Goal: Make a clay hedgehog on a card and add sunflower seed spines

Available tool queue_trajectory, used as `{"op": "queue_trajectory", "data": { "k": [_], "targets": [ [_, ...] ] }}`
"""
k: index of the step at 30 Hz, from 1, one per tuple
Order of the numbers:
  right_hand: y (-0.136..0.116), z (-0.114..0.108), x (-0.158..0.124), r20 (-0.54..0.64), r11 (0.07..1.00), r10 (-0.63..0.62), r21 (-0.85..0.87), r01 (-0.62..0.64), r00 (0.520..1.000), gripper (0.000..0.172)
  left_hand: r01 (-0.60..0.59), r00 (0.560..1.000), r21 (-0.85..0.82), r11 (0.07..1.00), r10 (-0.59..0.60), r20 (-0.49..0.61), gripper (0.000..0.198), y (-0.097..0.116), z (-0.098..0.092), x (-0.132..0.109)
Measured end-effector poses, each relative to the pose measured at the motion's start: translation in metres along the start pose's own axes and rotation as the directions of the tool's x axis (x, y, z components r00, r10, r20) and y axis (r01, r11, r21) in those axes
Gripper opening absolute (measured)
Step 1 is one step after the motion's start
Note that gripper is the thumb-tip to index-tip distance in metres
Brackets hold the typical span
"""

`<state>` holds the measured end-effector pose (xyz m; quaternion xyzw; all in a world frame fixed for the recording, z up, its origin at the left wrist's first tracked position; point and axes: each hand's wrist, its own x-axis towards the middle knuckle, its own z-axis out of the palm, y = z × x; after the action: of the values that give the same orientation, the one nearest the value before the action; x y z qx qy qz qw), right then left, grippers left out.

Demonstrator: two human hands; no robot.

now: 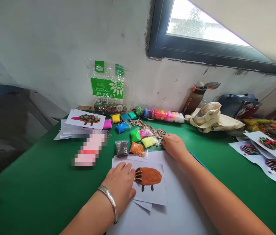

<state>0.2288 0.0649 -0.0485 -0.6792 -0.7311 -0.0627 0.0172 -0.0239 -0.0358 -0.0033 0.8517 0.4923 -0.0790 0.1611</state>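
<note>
A white card (161,194) lies on larger white paper and bears an orange-brown clay oval (150,176) with two dark legs. Several striped seeds (138,175) sit on the oval's left end. My left hand (122,182), with a silver bangle on the wrist, rests flat over the card's left part, fingers spread. Beyond the card, my right hand (173,145) is at the right end of a pile of striped seeds (159,132). Its fingers are bent together, and whatever lies between them is hidden. Small clay packets, orange (138,149) and black (122,148), lie between the hands.
A seed bag (108,89) leans on the wall, beside a row of coloured clay (162,115). Behind at right are a brown bottle (194,99) and a cloth bag (211,119). Decorated cards lie at left (86,119) and right (275,147) on the green table (37,182).
</note>
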Motion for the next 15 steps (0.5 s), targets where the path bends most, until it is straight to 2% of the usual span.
{"op": "queue_trajectory", "data": {
  "k": [5, 9, 11, 12, 13, 15],
  "targets": [
    [-0.004, -0.017, -0.003, -0.084, 0.997, 0.057, 0.062, -0.051, 0.995, 0.023, 0.003, 1.000, -0.011, 1.000, -0.003, 0.015, 0.048, 0.000, 0.000, -0.001],
    [-0.025, -0.042, -0.040, -0.129, 0.976, 0.046, 0.218, -0.017, 0.991, 0.029, -0.004, 1.000, -0.004, 1.000, 0.004, -0.007, 0.047, -0.001, 0.002, 0.000],
    [-0.043, -0.048, -0.063, -0.081, 0.810, -0.011, 0.583, 0.056, 0.997, 0.026, -0.009, 1.000, 0.010, 1.000, 0.009, -0.007, 0.048, -0.001, 0.003, 0.001],
    [-0.052, -0.048, -0.072, -0.033, 0.730, -0.042, 0.681, 0.053, 0.999, 0.024, -0.012, 1.000, 0.016, 1.000, 0.012, -0.003, 0.049, -0.001, 0.003, 0.002],
    [-0.060, -0.048, -0.080, -0.013, 0.687, -0.043, 0.726, 0.039, 0.999, 0.023, -0.014, 1.000, 0.022, 1.000, 0.014, 0.004, 0.049, -0.001, 0.003, 0.002],
    [-0.074, -0.045, -0.087, 0.031, 0.673, -0.059, 0.739, 0.017, 0.998, 0.020, -0.015, 1.000, 0.035, 0.999, 0.014, 0.012, 0.050, -0.001, 0.003, 0.002]
  ]
}}
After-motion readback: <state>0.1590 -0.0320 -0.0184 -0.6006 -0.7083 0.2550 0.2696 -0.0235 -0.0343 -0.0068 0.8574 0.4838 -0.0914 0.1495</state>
